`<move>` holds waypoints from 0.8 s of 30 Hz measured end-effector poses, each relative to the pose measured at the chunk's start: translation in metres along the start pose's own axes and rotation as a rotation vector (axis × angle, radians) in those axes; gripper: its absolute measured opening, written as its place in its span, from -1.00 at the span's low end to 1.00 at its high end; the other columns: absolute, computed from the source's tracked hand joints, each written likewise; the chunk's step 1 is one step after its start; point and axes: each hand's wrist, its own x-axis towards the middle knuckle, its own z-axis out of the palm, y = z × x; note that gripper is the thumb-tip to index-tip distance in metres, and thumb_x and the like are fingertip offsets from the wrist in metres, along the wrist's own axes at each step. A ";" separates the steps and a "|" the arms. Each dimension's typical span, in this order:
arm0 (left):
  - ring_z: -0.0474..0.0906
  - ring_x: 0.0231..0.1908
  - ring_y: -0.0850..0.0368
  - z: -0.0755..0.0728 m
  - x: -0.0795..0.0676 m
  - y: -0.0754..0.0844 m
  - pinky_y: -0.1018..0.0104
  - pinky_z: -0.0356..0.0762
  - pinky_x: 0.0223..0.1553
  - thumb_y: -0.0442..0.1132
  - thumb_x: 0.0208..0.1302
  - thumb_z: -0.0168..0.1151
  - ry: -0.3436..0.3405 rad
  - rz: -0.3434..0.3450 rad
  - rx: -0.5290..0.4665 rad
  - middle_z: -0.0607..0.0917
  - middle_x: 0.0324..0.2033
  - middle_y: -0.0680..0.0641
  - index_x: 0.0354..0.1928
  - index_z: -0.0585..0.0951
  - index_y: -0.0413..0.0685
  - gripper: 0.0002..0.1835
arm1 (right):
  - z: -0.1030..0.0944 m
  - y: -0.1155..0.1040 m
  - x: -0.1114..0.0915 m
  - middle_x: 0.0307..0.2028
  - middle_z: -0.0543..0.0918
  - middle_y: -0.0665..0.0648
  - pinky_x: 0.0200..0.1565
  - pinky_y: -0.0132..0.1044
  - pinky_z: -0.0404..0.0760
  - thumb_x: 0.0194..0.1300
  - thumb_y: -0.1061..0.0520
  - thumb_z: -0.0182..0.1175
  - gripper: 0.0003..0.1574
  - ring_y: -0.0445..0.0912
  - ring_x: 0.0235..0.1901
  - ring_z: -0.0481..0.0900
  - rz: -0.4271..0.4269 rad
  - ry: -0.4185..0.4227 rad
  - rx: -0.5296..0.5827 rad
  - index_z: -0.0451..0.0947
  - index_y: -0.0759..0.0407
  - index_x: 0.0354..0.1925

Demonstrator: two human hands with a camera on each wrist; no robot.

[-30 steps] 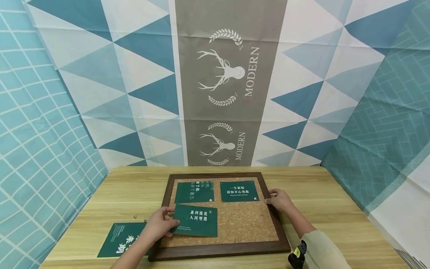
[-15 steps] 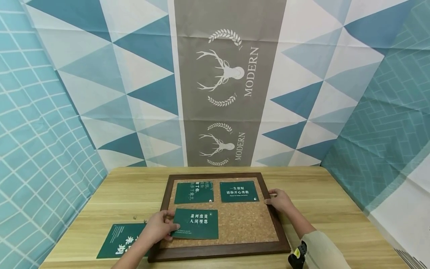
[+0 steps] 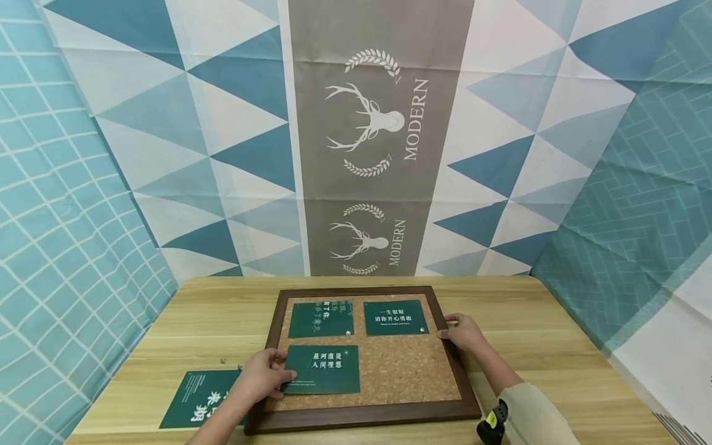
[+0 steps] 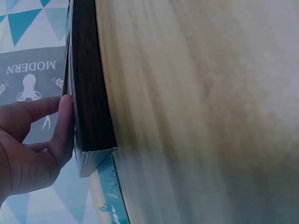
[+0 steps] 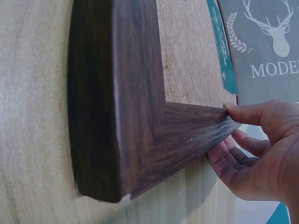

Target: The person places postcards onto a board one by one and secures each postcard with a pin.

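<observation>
A framed corkboard (image 3: 408,377) lies on the table, its dark wooden frame around tan cork. My left hand (image 3: 266,374) pinches the left edge of a green postcard (image 3: 328,374) with white lettering, thumb on top, low over the board's lower left. My right hand (image 3: 463,332) grips the frame's right side; in the right wrist view its thumb lies on the face of the frame (image 5: 140,116) and the fingers curl beneath. Two more green cards, one upper left (image 3: 311,320) and one upper right (image 3: 389,316), lie on the cork, each with a shiny pin at its lower right corner.
Another green postcard (image 3: 194,398) lies on the wooden table (image 3: 534,309) left of the board, partly hidden by my left forearm. A small clear piece (image 3: 223,360) sits above it. A patterned cloth (image 3: 384,241) hangs behind the table.
My left hand has brought the postcard slightly toward me and levelled it, widening the strip of cork below the upper left card. The right hand has stayed on the frame.
</observation>
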 end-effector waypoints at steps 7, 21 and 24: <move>0.51 -0.61 0.12 0.000 -0.001 0.003 0.28 0.58 -0.61 -0.32 0.02 0.38 0.018 0.023 0.104 0.55 -0.46 -0.14 0.04 0.48 -0.42 -0.47 | 0.000 0.001 0.001 0.02 0.46 0.49 -0.23 -0.11 0.57 0.21 0.20 0.21 -0.37 0.16 -0.11 0.55 0.003 0.003 -0.009 0.31 0.46 0.18; 0.53 -0.60 0.14 0.000 -0.001 0.001 0.29 0.58 -0.61 -0.31 0.03 0.37 0.023 0.021 0.107 0.56 -0.44 -0.15 0.00 0.48 -0.43 -0.50 | 0.001 0.001 0.002 0.01 0.46 0.48 -0.34 -0.20 0.55 0.21 0.20 0.21 -0.37 0.11 -0.18 0.56 0.013 -0.006 0.001 0.30 0.45 0.18; 0.53 -0.60 0.14 0.000 -0.001 0.001 0.29 0.58 -0.61 -0.31 0.03 0.37 0.024 0.026 0.111 0.56 -0.44 -0.15 0.00 0.48 -0.43 -0.50 | 0.000 0.001 0.002 0.02 0.45 0.49 -0.37 -0.22 0.55 0.21 0.20 0.21 -0.37 0.10 -0.20 0.56 0.019 -0.008 0.013 0.30 0.44 0.19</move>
